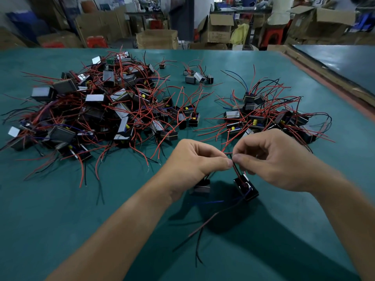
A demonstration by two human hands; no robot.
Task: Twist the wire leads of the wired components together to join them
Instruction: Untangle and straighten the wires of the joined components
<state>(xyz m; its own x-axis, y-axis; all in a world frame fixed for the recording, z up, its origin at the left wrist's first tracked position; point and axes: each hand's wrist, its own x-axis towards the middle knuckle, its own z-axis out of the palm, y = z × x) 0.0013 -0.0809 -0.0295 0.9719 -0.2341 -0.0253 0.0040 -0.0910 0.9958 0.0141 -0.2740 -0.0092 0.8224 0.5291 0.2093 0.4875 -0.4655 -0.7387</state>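
My left hand point(194, 161) and my right hand point(272, 159) meet at the fingertips above the green table, both pinching red and black wire leads point(235, 169). The leads run down to a black box-shaped component point(246, 187) that hangs tilted just under my right hand. A second dark component point(202, 187) hangs below my left hand, partly hidden by the palm. Loose red, black and blue leads point(203, 226) trail down from the two parts toward me.
A big tangled pile of wired components point(97, 112) covers the table's left half. A smaller pile point(269, 116) lies at the right, and a few components point(194, 77) sit at the back. The green table point(71, 209) ends at a raised edge on the right point(328, 78). Cardboard boxes stand beyond.
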